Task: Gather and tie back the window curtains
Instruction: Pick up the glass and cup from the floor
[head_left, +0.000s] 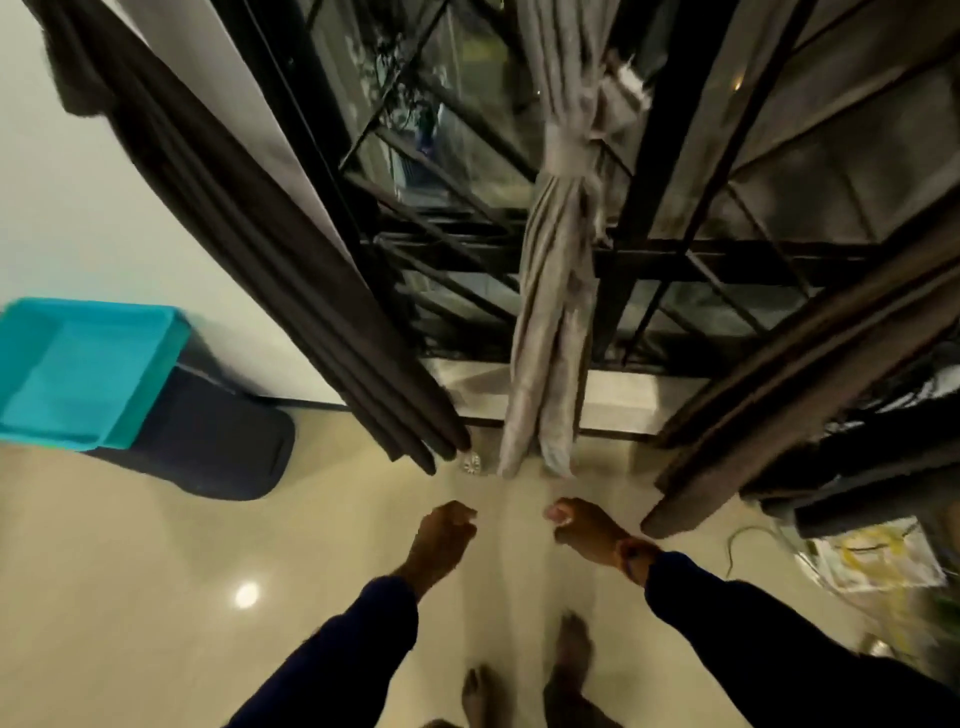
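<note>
A grey curtain (553, 291) hangs in the middle of the black-framed window (670, 156), gathered into a bundle and bound by a grey tie (569, 148) high up. A dark brown curtain (249, 228) hangs loose at the left, another dark brown curtain (810, 374) at the right. My left hand (441, 535) and my right hand (584, 525) hover low in front of the grey curtain's hem, apart from it. Both have loosely curled fingers and hold nothing.
A turquoise tray (83, 369) sits on a dark bin (218, 441) by the left wall. Papers and a yellow cable (872, 556) lie on the floor at the right beside dark furniture. My bare feet (524, 670) stand on the glossy beige floor.
</note>
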